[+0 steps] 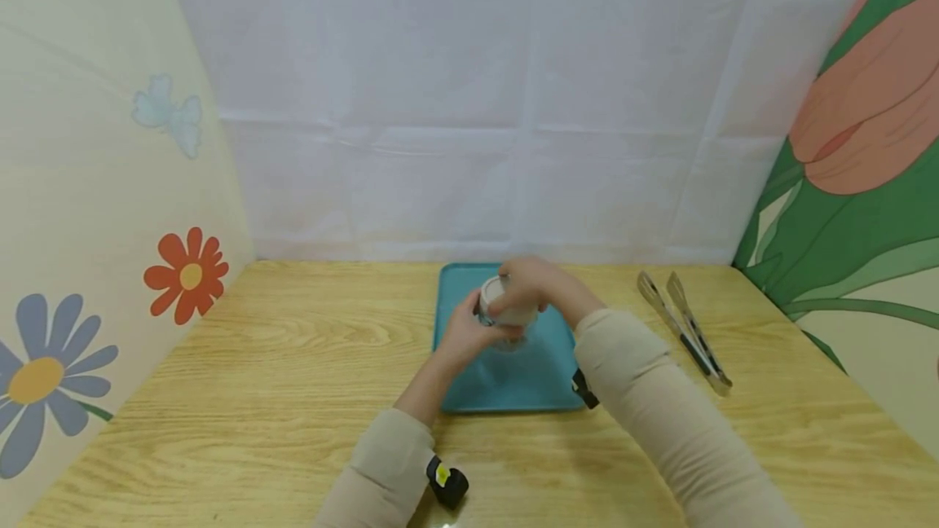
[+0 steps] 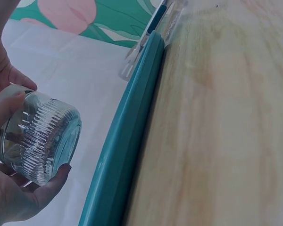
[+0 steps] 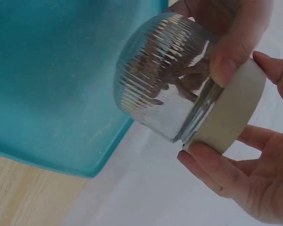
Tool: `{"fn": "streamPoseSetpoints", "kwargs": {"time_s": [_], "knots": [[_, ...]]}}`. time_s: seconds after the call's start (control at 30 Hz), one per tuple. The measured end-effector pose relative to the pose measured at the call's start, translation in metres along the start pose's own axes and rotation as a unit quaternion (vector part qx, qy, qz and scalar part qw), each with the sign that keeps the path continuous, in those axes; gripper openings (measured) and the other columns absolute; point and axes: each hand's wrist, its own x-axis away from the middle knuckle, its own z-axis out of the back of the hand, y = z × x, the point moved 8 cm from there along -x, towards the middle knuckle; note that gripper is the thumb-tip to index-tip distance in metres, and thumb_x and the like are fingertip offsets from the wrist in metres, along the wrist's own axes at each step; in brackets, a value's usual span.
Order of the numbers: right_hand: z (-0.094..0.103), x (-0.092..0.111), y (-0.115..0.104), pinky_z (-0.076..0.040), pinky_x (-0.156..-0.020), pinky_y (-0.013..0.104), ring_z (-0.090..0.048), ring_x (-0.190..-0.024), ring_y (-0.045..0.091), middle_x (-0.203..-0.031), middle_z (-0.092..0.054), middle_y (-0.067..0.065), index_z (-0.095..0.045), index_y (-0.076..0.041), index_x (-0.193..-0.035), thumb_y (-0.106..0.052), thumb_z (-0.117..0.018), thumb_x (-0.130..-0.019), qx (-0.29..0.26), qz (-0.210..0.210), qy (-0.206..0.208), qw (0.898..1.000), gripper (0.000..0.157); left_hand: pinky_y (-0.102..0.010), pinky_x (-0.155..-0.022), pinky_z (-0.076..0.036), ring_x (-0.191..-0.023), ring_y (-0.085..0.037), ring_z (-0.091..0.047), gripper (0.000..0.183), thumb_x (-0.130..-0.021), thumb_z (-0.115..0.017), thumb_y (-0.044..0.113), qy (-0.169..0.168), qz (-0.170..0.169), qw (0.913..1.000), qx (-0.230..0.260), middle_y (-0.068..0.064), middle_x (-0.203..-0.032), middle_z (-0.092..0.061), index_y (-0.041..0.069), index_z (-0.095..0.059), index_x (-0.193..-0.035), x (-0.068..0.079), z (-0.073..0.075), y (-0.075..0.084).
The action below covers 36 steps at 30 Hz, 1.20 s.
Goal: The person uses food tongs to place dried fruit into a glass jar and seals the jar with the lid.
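Observation:
A clear ribbed glass jar (image 3: pixel 153 80) with a cream-white lid (image 3: pixel 233 110) is held in the air above a teal tray (image 1: pixel 513 385), tilted in both wrist views. My left hand (image 1: pixel 469 332) grips the glass body, thumb and fingers wrapped about its side. From above, my right hand (image 1: pixel 531 283) grips the lid round its rim, as the right wrist view shows. The lid sits on the jar's mouth. Through the glass nothing can be told for certain as contents; the brownish shapes there look like fingers seen through it.
Metal tongs (image 1: pixel 695 353) with dark grips lie on the wood-grain table (image 1: pixel 323 398), right of the tray. A white sheet (image 1: pixel 440 104) hangs behind the table, and floral panels stand at both sides.

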Motion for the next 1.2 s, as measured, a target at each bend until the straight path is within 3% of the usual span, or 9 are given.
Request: {"fn": "streamPoseSetpoints", "kwargs": {"time_s": [0.13,0.23,0.33,0.47,0.53,0.63,0.83,1.0,1.2], "knots": [[0.002,-0.002,0.002,-0.045,-0.046,0.031,-0.053,-0.062,0.020,-0.081,-0.054,0.008,-0.053,-0.003,-0.099,-0.049,-0.058,-0.075,0.020,-0.023,0.034,0.999,0.052,-0.036,-0.077,-0.043,-0.100,-0.021,-0.044,0.064,-0.063,-0.078,0.019,0.016,0.000,0.9998,0.007,-0.004,-0.111,-0.048,0.013,-0.048,-0.119,-0.008,0.003,-0.013],[0.005,-0.001,0.003,-0.045,-0.051,0.032,-0.054,-0.064,0.020,-0.081,-0.056,0.008,-0.055,-0.004,-0.097,-0.061,-0.047,-0.076,0.063,-0.039,0.040,0.996,0.061,-0.035,-0.076,-0.043,-0.098,-0.019,-0.045,0.063,-0.062,-0.078,0.022,0.022,-0.011,0.9997,0.000,-0.003,-0.109,-0.050,0.014,-0.049,-0.117,-0.010,0.004,-0.014],[0.010,0.001,0.001,-0.045,-0.065,0.035,-0.054,-0.084,0.024,-0.102,-0.055,0.012,-0.048,-0.003,-0.117,-0.061,-0.044,-0.078,0.088,-0.014,0.034,0.995,0.070,-0.034,-0.075,-0.043,-0.097,-0.018,-0.045,0.064,-0.062,-0.078,0.023,0.016,-0.016,0.9997,0.000,-0.001,-0.109,-0.050,0.017,-0.048,-0.118,-0.009,0.003,-0.014],[0.009,0.005,-0.006,-0.041,-0.077,0.038,-0.044,-0.103,0.025,-0.129,-0.038,0.011,-0.028,-0.009,-0.135,-0.034,-0.065,-0.075,0.037,0.057,-0.019,0.997,0.075,-0.035,-0.075,-0.043,-0.098,-0.018,-0.044,0.067,-0.063,-0.078,0.025,0.012,-0.011,0.9998,-0.008,0.000,-0.111,-0.049,0.018,-0.046,-0.122,-0.010,0.003,-0.012],[0.005,0.007,-0.008,-0.042,-0.074,0.036,-0.044,-0.099,0.022,-0.130,-0.036,0.008,-0.028,-0.015,-0.136,-0.021,-0.072,-0.069,0.012,0.074,-0.051,0.996,0.080,-0.036,-0.076,-0.042,-0.099,-0.018,-0.044,0.068,-0.063,-0.077,0.025,0.011,-0.005,0.9998,-0.014,-0.001,-0.112,-0.049,0.017,-0.045,-0.123,-0.009,0.003,-0.012],[0.001,0.008,-0.006,-0.044,-0.067,0.034,-0.045,-0.091,0.021,-0.124,-0.039,0.005,-0.033,-0.017,-0.133,-0.015,-0.075,-0.065,-0.003,0.063,-0.069,0.996,0.081,-0.037,-0.077,-0.041,-0.100,-0.020,-0.044,0.069,-0.064,-0.077,0.021,0.004,0.002,0.9999,-0.014,-0.003,-0.113,-0.048,0.014,-0.043,-0.124,-0.006,0.003,-0.007],[0.000,0.005,-0.001,-0.047,-0.056,0.036,-0.048,-0.085,0.023,-0.116,-0.043,0.008,-0.035,-0.015,-0.132,-0.017,-0.070,-0.068,-0.022,0.031,-0.053,0.998,0.072,-0.036,-0.075,-0.043,-0.100,-0.024,-0.044,0.065,-0.070,-0.072,0.010,-0.015,-0.003,0.9999,0.003,-0.009,-0.114,-0.046,0.005,-0.040,-0.125,0.008,0.001,0.015],[0.001,0.007,-0.003,-0.048,-0.055,0.037,-0.049,-0.083,0.024,-0.116,-0.044,0.011,-0.036,-0.009,-0.131,-0.021,-0.069,-0.070,-0.034,0.029,-0.030,0.999,0.070,-0.035,-0.077,-0.043,-0.101,-0.025,-0.044,0.063,-0.070,-0.071,0.006,-0.017,-0.009,0.9996,0.019,-0.010,-0.115,-0.045,0.004,-0.040,-0.125,0.009,0.000,0.017],[0.002,0.005,-0.004,-0.048,-0.051,0.037,-0.051,-0.077,0.023,-0.100,-0.050,0.010,-0.044,-0.006,-0.123,-0.027,-0.070,-0.070,-0.036,0.021,-0.001,0.999,0.062,-0.036,-0.077,-0.043,-0.101,-0.025,-0.043,0.063,-0.069,-0.072,0.008,-0.008,0.005,0.9998,0.019,-0.009,-0.116,-0.045,0.005,-0.041,-0.124,0.008,0.000,0.015]]}}
